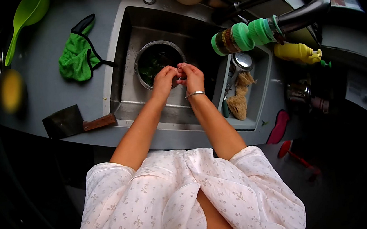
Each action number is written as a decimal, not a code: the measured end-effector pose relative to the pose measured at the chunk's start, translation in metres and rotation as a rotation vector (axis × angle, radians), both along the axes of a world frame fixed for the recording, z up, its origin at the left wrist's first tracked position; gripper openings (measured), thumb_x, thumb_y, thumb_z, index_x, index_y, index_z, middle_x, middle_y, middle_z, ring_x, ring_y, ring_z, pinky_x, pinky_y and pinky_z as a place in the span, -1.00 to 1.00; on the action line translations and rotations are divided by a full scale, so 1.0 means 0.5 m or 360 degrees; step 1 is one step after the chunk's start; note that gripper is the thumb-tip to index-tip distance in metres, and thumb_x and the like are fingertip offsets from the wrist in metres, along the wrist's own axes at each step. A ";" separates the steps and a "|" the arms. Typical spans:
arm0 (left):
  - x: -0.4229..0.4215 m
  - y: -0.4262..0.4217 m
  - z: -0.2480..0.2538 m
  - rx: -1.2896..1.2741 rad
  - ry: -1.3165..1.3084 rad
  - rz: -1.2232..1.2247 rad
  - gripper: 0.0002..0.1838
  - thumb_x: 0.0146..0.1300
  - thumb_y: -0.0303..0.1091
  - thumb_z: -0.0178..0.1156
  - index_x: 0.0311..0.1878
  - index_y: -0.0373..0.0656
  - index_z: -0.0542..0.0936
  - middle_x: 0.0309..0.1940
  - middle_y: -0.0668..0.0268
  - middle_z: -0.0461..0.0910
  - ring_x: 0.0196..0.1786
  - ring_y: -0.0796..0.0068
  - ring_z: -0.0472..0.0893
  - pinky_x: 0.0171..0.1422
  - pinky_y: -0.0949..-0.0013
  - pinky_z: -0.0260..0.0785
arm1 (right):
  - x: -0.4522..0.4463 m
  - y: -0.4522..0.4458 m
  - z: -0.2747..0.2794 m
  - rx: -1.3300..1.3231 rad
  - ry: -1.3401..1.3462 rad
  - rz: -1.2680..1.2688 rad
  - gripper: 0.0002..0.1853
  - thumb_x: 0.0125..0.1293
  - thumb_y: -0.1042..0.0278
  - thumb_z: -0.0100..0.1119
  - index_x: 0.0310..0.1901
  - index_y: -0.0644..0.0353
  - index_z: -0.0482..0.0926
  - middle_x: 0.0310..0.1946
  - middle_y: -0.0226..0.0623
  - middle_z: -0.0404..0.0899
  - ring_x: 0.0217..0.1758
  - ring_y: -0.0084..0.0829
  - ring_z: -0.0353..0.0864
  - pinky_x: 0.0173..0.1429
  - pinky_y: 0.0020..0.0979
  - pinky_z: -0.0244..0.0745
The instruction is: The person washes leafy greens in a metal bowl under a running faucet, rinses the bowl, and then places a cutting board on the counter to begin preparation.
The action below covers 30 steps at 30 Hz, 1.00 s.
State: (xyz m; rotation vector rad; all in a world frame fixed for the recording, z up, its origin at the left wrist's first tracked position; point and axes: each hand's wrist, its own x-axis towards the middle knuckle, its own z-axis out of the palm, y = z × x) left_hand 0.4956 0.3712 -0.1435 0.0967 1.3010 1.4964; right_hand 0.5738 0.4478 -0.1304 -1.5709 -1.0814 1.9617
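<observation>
A round metal bowl (139,74) stands in the steel sink (129,91), with dark leafy greens (153,67) inside it. Over the bowl's near right rim, my left hand (164,79) has its fingers curled and pinched together. Close beside it is my right hand (192,76), also pinched, its fingertips meeting those of the left. Whatever lies between the fingertips is too small to make out. The hands hide part of the rim. A bracelet (195,93) circles my right wrist.
A black faucet (312,11) with a green filter (242,36) reaches over from the right. Brown scrubbers (238,103) sit in the side basin. Left of the sink lie a green cloth (75,59) and a cleaver (64,122); a green ladle (29,12) is farther back.
</observation>
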 end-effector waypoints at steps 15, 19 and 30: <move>-0.038 -0.050 0.034 0.0126 -0.0957 0.0180 -0.64 0.36 -0.13 -0.07 0.02 -0.17 0.50 -0.23 0.28 0.55 -0.15 0.37 0.54 -0.02 0.32 0.39 | 0.059 0.054 0.076 0.0086 -0.0005 0.0054 -0.74 0.32 0.28 0.01 -0.11 0.28 0.54 -0.27 -0.28 0.59 -0.37 -0.52 0.61 -0.49 -0.60 0.45; -0.043 -0.047 0.039 0.0138 -0.0880 0.0127 -0.67 0.33 -0.27 -0.01 0.09 -0.21 0.46 -0.20 0.27 0.55 -0.17 0.40 0.55 -0.03 0.36 0.42 | 0.079 0.034 0.097 0.0126 0.0063 0.0070 -0.76 0.31 0.33 0.04 -0.11 0.30 0.53 -0.27 -0.27 0.59 -0.40 -0.53 0.61 -0.49 -0.62 0.44; -0.056 -0.049 -0.003 -0.0220 -0.0136 0.0069 -0.77 0.13 -0.39 0.27 -0.15 -0.17 0.52 -0.45 0.42 0.51 -0.45 0.62 0.51 -0.35 0.56 0.41 | 0.312 0.020 0.215 0.0618 -0.0109 -0.0145 -0.82 0.22 0.39 0.19 -0.21 0.28 0.52 -0.42 -0.33 0.59 -0.58 -0.62 0.52 -0.62 -0.70 0.25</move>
